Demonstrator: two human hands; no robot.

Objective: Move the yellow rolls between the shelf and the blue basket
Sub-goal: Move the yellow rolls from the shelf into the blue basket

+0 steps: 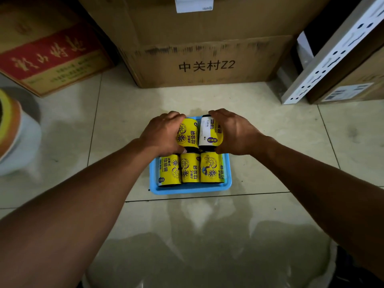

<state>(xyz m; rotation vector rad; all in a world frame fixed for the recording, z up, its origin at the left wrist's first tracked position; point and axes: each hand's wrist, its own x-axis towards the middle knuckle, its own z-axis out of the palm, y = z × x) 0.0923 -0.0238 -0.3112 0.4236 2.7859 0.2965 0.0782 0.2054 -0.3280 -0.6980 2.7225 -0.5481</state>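
Observation:
A blue basket (190, 189) sits on the tiled floor in front of me. Three yellow rolls (190, 170) with purple print lie side by side in its near row. My left hand (161, 135) is wrapped around another yellow roll (187, 134) over the far part of the basket. My right hand (235, 133) grips a second roll (208, 133), whose white label side faces me. The two held rolls touch each other. Whether they rest in the basket or hang just above it, I cannot tell.
A large cardboard box (207, 65) stands just behind the basket. A red and brown carton (49, 57) lies at the left. A white perforated shelf post (332, 57) leans at the right. A round yellow-rimmed object (12, 129) sits at the far left.

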